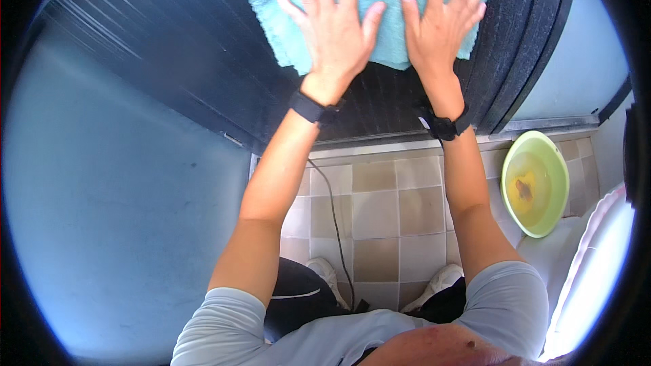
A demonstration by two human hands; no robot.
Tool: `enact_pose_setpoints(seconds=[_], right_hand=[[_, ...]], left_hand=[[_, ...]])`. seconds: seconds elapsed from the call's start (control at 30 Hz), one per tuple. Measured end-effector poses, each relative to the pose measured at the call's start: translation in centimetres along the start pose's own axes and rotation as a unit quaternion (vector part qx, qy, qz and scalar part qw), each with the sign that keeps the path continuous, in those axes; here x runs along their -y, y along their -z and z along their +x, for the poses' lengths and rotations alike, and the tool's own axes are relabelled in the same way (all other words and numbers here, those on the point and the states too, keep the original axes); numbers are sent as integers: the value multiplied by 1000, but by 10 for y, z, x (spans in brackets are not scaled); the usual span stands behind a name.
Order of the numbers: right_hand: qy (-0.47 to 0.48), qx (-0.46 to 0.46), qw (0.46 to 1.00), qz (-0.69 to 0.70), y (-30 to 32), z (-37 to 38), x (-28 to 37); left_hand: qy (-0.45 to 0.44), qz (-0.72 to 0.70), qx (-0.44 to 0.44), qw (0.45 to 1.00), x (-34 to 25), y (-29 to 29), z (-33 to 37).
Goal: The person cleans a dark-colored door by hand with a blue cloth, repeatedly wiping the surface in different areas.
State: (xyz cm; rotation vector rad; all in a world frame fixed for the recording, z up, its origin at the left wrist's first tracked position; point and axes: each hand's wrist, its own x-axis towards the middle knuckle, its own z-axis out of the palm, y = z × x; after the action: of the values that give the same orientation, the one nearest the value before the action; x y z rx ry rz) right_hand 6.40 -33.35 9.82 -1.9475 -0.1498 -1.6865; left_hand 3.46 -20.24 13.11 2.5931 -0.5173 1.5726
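A light turquoise cloth (386, 34) lies spread against a dark ribbed door panel (203, 61) at the top of the view. My left hand (336, 30) presses flat on the cloth's left half, fingers spread. Beside it my right hand (437, 27) rests on the right half, its fingers also stretched apart. The two thumbs point toward each other with a strip of cloth between them. Both arms reach out straight, and each wrist wears a black band. The cloth's top edge runs out of view.
On the tiled floor (376, 213) at the right stands a green basin (559, 186) holding liquid and something brownish. A thin dark cable (332, 210) hangs between my arms. A blue-grey panel (122, 210) fills the left side. A white rounded object (597, 271) is at the lower right.
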Motion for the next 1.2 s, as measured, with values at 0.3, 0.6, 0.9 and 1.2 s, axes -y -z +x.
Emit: enact_pose_setpoints(seconds=[0.3,0.6,0.9,1.2], right_hand=[[133,43,989,45,-34,-15,67],[107,176,977,47,-28,-91,55],[99,208,973,23,-21,-111,34],[176,206,962,-9,-16,-77,34]], left_hand=[[27,-3,-49,998,96,13,-56],[41,33,58,997,107,-1,-125],[29,44,42,998,91,-20,-135],[22,38,11,999,88,-15,-119]])
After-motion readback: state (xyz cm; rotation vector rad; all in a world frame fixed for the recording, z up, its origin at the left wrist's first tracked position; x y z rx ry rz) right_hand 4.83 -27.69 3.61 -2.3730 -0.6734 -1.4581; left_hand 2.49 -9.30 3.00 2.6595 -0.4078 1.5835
